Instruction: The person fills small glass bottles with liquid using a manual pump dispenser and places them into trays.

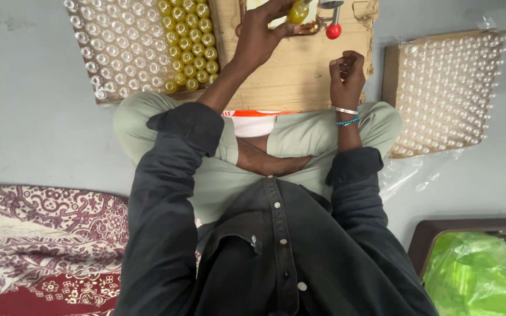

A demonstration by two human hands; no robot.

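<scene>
Top centre: left hand (pixel 259 35) grasps small yellow bottle (pixel 297 11); right hand (pixel 346 73) clenched, empty, below red-knobbed lever (pixel 333 29).

Grey floor (pixel 30 117) bears bottle trays (pixel 147 47), cardboard (pixel 300 76), patterned cloth (pixel 48 246).

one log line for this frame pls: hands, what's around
left hand: holds small yellow bottle | right hand: fist below red lever knob | tray of bottles left | clear-bottle tray right

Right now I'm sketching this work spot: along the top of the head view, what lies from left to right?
Tray of clear and yellow bottles → left hand holding a yellow bottle → red knob → right hand → tray of clear bottles.
</scene>
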